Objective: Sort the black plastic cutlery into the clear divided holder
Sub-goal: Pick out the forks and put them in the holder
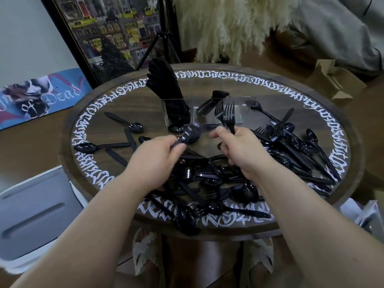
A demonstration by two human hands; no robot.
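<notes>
**Spoon in one hand, forks in the other**

My left hand holds a black spoon, and the spoon looks blurry. My right hand grips two black forks with the points up. Both hands are over the round counter with white writing around its rim. The clear divided holder stands just past my hands. Its left part is full of black cutlery standing up, and the middle part has a few pieces leaning. A big pile of black cutlery lies under my hands and spreads to the right. Some spoons lie apart on the left.
</notes>
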